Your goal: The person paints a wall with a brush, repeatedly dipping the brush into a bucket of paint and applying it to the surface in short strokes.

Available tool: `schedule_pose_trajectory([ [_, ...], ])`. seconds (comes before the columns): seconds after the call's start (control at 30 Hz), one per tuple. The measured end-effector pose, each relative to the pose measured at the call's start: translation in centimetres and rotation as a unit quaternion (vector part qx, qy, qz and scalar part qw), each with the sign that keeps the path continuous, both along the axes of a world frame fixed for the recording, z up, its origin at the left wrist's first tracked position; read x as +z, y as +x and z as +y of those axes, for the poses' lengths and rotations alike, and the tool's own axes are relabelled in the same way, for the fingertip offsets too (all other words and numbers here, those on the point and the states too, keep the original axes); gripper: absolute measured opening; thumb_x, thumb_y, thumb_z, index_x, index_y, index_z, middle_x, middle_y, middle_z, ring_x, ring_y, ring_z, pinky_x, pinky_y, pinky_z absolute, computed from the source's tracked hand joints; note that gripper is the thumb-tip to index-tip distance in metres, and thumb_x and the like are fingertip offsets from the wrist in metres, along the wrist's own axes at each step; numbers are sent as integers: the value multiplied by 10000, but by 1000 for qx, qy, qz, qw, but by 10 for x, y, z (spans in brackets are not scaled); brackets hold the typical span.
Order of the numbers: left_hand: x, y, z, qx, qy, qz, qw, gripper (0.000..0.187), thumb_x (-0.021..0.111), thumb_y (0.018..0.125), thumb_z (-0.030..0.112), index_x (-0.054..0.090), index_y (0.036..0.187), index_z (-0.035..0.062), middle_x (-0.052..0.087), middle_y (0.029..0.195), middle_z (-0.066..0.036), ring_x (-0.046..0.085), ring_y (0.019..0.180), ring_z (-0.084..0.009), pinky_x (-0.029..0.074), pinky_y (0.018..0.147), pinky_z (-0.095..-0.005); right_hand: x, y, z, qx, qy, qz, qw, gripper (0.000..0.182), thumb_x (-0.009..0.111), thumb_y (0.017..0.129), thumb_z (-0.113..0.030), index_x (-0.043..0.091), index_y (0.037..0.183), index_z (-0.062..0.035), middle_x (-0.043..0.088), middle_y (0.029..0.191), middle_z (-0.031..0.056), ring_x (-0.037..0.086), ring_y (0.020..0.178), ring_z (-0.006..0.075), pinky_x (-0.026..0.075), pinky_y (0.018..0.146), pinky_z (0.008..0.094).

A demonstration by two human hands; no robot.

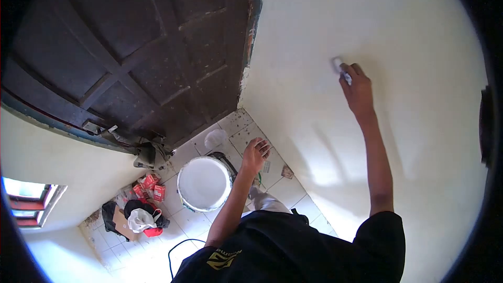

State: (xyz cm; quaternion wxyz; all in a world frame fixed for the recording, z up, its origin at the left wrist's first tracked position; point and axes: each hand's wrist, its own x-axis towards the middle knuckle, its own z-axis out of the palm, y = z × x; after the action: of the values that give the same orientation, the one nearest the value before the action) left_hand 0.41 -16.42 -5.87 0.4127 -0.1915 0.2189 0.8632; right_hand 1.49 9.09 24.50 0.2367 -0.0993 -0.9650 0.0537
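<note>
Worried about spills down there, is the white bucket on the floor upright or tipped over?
Upright. The white bucket stands on the tiled floor with its round open mouth facing up, below the left hand.

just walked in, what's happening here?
A person stands by a white wall next to a dark wooden door. The right hand is raised and presses a small pale tool against the wall; what kind of tool is too small to tell. The left hand hangs loose and empty above a white bucket on the tiled floor. Red cartons and bags lie nearby.
</note>
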Motion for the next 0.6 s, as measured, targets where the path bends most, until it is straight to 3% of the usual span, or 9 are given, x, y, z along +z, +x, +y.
schedule_pose_trajectory([
  [0.07,11,-4,-6,-3,4,13,1000,154,539,880,266,533,946,128,582,949,-54,541,919,-209,415,829,-372,22,9,-26,54,171,61,982,270,626,748,-75,580,1014,-65,541,994,108,603,863,262,526,639,378],
  [0.17,8,-4,-18,-5,7,25,1000,140,545,875,261,540,938,136,584,936,-36,543,906,-195,414,828,-372,0,5,-47,-2,261,-14,965,235,621,728,-65,581,959,-78,527,988,112,603,849,256,540,587,345],
  [0.27,1,-2,-32,-1,11,22,1000,149,556,872,259,539,957,137,575,951,-35,536,911,-193,411,824,-379,-105,-18,-17,-9,312,-73,947,129,611,720,-68,553,823,-16,502,1015,171,584,817,296,550,568,337],
  [0.4,-12,10,-57,-11,-23,8,1000,171,571,863,260,535,970,132,566,968,-40,530,914,-197,412,821,-382,-209,-45,-13,76,217,-98,968,125,594,737,-70,548,770,42,480,873,172,592,787,327,544,594,393],
  [0.47,-15,17,-71,-15,-40,11,999,175,575,859,263,534,968,132,566,966,-39,530,915,-199,412,820,-379,-228,-57,-36,47,127,-185,973,125,580,763,-81,565,822,29,501,885,179,600,719,338,536,642,416],
  [0.6,-23,30,-93,-7,-63,9,998,151,582,845,266,538,949,166,593,919,-24,549,893,-193,401,812,-375,-229,-68,-42,36,91,-213,972,154,578,770,-105,580,883,-2,529,903,193,603,663,340,526,657,434],
])
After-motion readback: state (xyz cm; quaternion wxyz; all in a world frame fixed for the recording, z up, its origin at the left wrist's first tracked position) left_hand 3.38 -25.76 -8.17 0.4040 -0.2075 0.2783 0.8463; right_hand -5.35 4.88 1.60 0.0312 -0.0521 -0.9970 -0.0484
